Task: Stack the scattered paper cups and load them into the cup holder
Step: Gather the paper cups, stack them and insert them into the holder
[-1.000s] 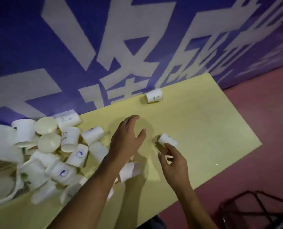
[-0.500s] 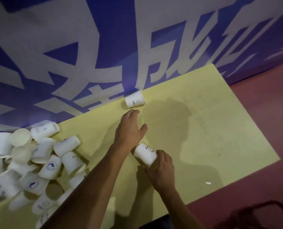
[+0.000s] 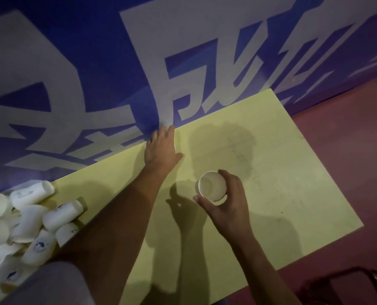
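Left hand (image 3: 161, 148) has reached far, fingers straight; right hand (image 3: 226, 206) grips a white cup (image 3: 211, 187) mouth-up

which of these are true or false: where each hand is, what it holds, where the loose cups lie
1. The right hand holds a cup with its mouth turned up. True.
2. The left hand reaches to the far edge of the table, by the wall. True.
3. The pile of cups lies at the table's right end. False: it lies at the left end.
4. The held cup is full of water. False: it looks empty inside.
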The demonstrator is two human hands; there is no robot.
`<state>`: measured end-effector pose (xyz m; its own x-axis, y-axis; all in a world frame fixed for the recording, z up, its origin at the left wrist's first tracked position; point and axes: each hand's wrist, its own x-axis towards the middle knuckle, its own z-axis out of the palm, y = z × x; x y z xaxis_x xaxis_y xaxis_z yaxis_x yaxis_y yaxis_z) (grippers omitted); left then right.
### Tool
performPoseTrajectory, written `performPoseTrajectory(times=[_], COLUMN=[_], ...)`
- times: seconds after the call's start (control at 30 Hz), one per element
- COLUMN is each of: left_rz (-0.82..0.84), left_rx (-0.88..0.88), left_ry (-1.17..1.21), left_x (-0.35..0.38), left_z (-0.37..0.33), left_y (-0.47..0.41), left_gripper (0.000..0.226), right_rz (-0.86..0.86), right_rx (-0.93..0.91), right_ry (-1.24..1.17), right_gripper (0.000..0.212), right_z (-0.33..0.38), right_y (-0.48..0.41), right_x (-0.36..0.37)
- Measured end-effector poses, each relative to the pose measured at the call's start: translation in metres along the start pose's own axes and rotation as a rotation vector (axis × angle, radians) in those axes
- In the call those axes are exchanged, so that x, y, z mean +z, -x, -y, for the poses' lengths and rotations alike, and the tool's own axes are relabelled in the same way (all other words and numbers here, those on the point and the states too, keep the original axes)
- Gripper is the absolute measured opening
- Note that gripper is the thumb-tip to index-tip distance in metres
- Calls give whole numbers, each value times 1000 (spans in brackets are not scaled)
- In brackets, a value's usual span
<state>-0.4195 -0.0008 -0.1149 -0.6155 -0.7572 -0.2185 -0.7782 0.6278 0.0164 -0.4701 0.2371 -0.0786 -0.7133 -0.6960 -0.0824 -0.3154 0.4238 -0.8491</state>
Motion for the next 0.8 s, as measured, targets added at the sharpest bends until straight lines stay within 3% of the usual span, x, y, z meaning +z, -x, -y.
performPoseTrajectory(times=[0.3,0.4,0.47,0.6,0.73,0.8], left_rz=[56,101,47,-128,-364,-359], left_rx=[38,-20,-80,-196,-197,-285], left_ry=[-99,118,337,726,809,855], left_x=[11,-11,-30,-57,-61,-63], left_z=[8,14,23,61,122,153], left_y=[-12,9,39,123,206,236], left_gripper=[81,100,104,91,77,77], right_rz=[6,-8,-21,-1,83,133], right_rx=[-3,-5,-19,-73,-160,-189], right_ry=[14,18,-3,-28,-33,-52], right_gripper=[86,86,84,84,86,87], right_z=[1,8,18,50,96,122], right_y=[-13,-10,-8,1,22,38], right_x=[-5,-3,0,16,49,71])
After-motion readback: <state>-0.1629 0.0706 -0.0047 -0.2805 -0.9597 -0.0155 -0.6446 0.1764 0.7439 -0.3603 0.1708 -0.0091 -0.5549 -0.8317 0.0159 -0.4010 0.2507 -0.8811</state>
